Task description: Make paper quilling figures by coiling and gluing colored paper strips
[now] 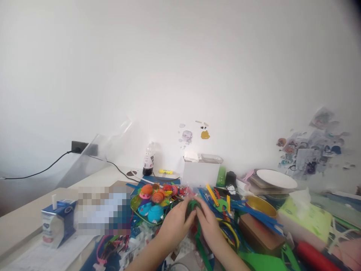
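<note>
Near the bottom middle of the head view, my left hand [178,219] and my right hand [209,223] meet with fingers curled together. Between them is a green strip [199,244], coiled or bunched at the fingertips; its loose end hangs down between my forearms. The material of the strip is unclear. Just left of my left hand sits a green tray [135,203] with orange and blue swirl-shaped toys [155,213]. Yellow and dark rings [231,231] lie by my right wrist.
A milk carton [58,222] with a white straw stands at left, a dark drink bottle [148,160] at the back. Behind my hands is a white box [199,173]. At right are a brown box [261,233], a gold bowl [262,206], a tissue pack [307,220] and a white plate [276,178].
</note>
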Available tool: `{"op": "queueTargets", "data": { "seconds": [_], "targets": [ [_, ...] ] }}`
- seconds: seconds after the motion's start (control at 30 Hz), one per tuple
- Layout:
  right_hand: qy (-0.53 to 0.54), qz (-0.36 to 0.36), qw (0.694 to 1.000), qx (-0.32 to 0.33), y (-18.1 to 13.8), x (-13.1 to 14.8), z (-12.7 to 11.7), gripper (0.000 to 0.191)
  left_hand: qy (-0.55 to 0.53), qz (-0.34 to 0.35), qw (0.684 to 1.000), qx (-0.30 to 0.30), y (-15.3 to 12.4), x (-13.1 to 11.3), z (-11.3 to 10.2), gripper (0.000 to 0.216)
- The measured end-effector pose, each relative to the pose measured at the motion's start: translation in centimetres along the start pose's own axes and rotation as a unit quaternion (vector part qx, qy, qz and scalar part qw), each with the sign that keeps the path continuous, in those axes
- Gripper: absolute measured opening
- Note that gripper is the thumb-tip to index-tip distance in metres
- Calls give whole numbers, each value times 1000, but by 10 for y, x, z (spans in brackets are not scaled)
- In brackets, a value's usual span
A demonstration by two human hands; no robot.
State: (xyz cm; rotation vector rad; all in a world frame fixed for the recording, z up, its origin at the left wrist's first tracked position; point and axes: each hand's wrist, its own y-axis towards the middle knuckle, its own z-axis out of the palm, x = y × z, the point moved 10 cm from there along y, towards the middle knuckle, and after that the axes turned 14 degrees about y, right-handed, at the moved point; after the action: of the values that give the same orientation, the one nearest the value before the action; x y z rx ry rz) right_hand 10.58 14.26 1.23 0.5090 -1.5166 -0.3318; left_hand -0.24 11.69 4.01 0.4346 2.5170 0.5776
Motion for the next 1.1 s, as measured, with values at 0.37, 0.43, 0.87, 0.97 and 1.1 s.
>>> {"op": "queueTargets", "data": {
  "seconds": [0.37, 0.43, 0.87, 0.97, 1.1],
  "targets": [
    [31, 19, 998, 43, 2, 9, 6, 46, -266, -90, 957, 69, 6, 14, 16, 40],
    [30, 21, 998, 42, 2, 10, 6, 48, -301, -110, 945, 61, 8, 22, 22, 39],
    [13, 11, 1000, 3, 2, 6, -1, 45, -399, -144, 905, 45, 14, 36, 26, 43],
    [24, 6, 1000, 7, 3, 12, 0, 44, -415, -150, 896, 47, 14, 38, 28, 44],
    [79, 41, 996, -15, 7, 7, -8, 47, -437, -179, 881, 25, 14, 48, 17, 36]
  ]
}}
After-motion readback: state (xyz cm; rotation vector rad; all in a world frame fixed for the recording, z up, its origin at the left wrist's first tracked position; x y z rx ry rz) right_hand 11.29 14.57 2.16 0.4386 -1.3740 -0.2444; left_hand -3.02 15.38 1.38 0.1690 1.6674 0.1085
